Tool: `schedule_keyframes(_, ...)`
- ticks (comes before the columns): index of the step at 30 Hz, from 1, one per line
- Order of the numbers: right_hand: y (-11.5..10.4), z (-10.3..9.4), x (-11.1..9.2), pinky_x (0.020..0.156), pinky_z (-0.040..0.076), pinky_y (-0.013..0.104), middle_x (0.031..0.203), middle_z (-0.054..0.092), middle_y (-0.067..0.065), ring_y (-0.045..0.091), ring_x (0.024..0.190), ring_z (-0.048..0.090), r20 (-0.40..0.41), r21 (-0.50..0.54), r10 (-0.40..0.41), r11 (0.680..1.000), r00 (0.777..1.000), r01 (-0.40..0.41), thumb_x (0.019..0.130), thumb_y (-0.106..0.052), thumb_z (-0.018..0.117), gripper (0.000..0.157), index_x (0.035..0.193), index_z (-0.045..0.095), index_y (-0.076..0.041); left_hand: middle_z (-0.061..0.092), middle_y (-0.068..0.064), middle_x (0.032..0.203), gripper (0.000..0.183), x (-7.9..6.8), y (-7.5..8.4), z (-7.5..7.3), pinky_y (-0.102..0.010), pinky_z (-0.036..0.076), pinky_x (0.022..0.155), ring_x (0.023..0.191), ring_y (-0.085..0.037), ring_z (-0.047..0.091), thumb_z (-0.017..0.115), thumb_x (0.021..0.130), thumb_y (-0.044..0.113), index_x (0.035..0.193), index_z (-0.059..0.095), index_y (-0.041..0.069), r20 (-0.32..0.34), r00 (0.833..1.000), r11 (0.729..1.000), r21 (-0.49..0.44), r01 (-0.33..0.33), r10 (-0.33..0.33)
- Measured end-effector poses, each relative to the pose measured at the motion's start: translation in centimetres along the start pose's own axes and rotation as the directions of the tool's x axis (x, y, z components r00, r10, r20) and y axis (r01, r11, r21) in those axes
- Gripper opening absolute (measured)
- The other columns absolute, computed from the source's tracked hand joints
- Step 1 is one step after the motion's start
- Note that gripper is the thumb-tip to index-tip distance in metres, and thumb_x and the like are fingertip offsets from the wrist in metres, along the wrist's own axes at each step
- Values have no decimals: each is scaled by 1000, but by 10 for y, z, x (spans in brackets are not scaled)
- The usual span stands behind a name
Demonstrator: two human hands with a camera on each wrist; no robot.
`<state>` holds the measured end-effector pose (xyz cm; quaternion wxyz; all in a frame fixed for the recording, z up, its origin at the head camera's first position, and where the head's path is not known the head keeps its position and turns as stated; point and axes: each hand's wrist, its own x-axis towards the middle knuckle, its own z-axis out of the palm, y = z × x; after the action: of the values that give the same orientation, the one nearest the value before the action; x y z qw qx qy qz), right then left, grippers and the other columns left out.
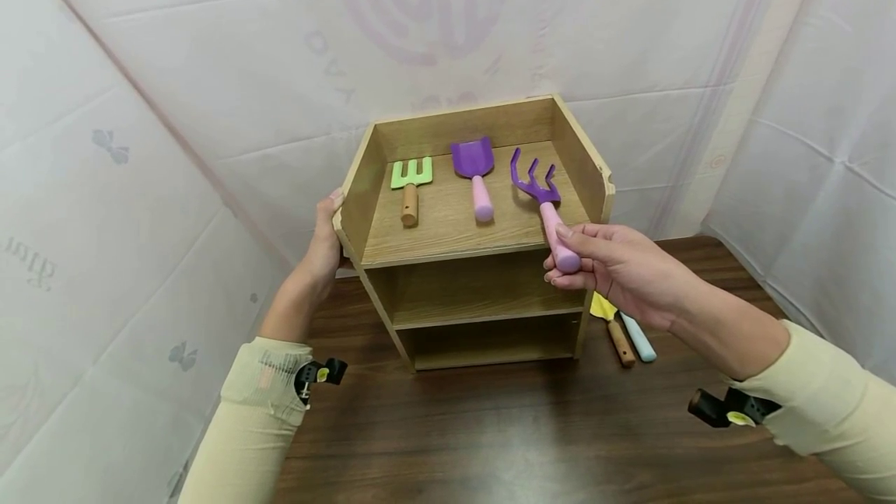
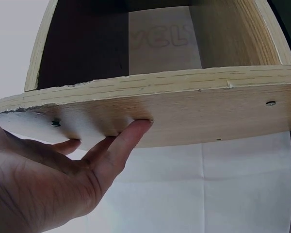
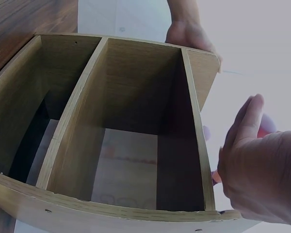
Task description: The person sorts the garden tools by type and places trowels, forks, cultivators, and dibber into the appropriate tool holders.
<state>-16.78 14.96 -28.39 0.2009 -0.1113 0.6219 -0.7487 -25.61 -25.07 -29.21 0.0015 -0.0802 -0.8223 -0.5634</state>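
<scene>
A purple hand rake (image 1: 539, 189) with a pink handle is held by my right hand (image 1: 619, 267), thumb and fingers round the handle's end. Its tines are over the right side of the top shelf of a small wooden shelf unit (image 1: 490, 255). My left hand (image 1: 323, 243) rests against the unit's left side panel; in the left wrist view its fingertips (image 2: 143, 125) touch the outer face. On the top shelf lie a green fork (image 1: 411, 185) with a wooden handle and a purple shovel (image 1: 476, 173) with a pink handle. In the right wrist view the rake is mostly hidden.
Right of the unit, a yellow-headed tool with a wooden handle (image 1: 619, 342) and a light blue handle (image 1: 638, 338) lie on the dark wooden table (image 1: 476, 434). Two lower compartments (image 1: 483, 286) face forward. White sheeting (image 1: 280, 76) hangs behind and at both sides.
</scene>
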Motion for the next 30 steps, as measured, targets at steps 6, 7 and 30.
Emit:
schedule_keyframes(6, 0, -1, -1, 91, 64, 24, 106, 69, 8, 14, 95, 78, 0, 36, -5, 999, 1000, 5, 113, -22, 54, 33, 128, 41, 4, 49, -16, 119, 75, 1, 5, 1, -41, 52, 67, 91, -28, 58, 11, 99, 70, 160, 27, 30, 6, 1000, 1000, 14, -13, 13)
schedule_keyframes(7, 0, -2, -1, 92, 64, 24, 106, 70, 7, 13, 95, 78, 2, 40, -5, 999, 1000, 5, 113, -21, 54, 32, 129, 41, 4, 49, -16, 118, 75, 1, 6, 2, -41, 51, 67, 91, -28, 58, 11, 99, 70, 160, 27, 30, 6, 1000, 1000, 17, -14, 14)
schedule_keyframes(30, 1, -4, -2, 94, 63, 23, 109, 63, 4, 13, 100, 77, -32, 36, -17, 999, 999, 19, 112, -21, 55, 33, 130, 43, 4, 49, -13, 118, 71, -2, 2, 1, -41, 54, 69, 90, -25, 60, 11, 99, 71, 156, 30, 32, 4, 1000, 1000, -10, -2, 2)
